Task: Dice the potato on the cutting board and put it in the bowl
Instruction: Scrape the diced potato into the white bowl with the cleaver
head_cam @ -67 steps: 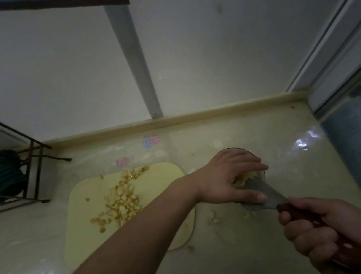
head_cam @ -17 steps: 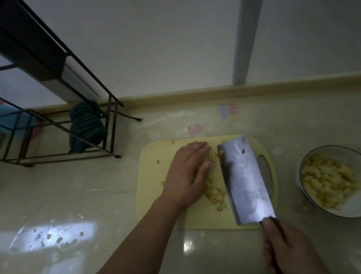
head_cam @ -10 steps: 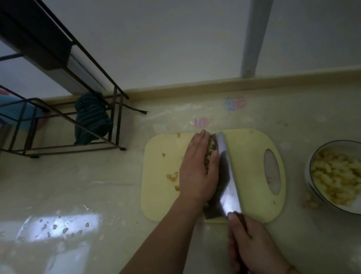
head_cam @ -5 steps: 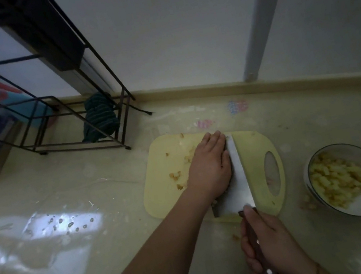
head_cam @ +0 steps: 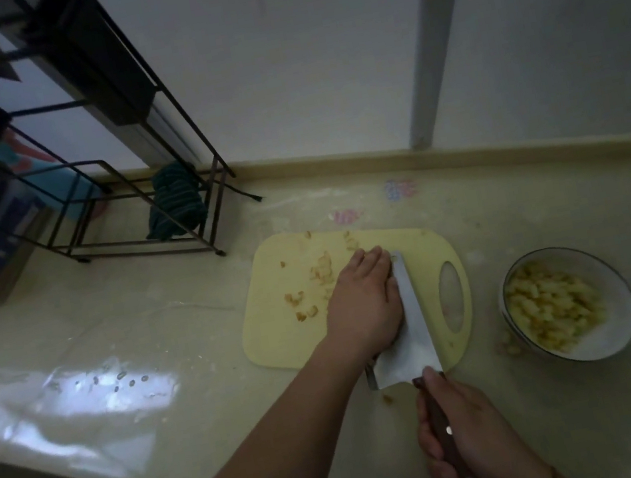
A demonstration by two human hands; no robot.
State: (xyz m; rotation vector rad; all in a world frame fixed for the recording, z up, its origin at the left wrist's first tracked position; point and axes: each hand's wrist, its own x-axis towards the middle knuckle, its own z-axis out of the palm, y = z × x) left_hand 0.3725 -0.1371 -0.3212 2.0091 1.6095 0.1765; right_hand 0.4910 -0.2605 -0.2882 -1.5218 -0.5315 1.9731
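A pale yellow cutting board (head_cam: 279, 329) lies on the counter with diced potato bits (head_cam: 322, 273) scattered on its left half. My left hand (head_cam: 365, 305) lies flat on the board, fingers straight, pressing against the left face of the cleaver blade (head_cam: 412, 331); any potato under the palm is hidden. My right hand (head_cam: 475, 450) grips the cleaver's dark wooden handle (head_cam: 446, 439) near the counter's front. A white bowl (head_cam: 613, 338) with a dark rim stands right of the board and holds a heap of diced potato (head_cam: 550, 302).
A black wire rack (head_cam: 140, 210) with a dark striped cloth (head_cam: 174, 202) stands at the back left. A few potato crumbs (head_cam: 507, 346) lie on the counter beside the bowl. The wall and a raised ledge (head_cam: 460, 158) bound the counter behind.
Since a second ago my left hand has stayed against the blade, the cleaver tilted flatter toward the right, and some dice now show left of my hand.
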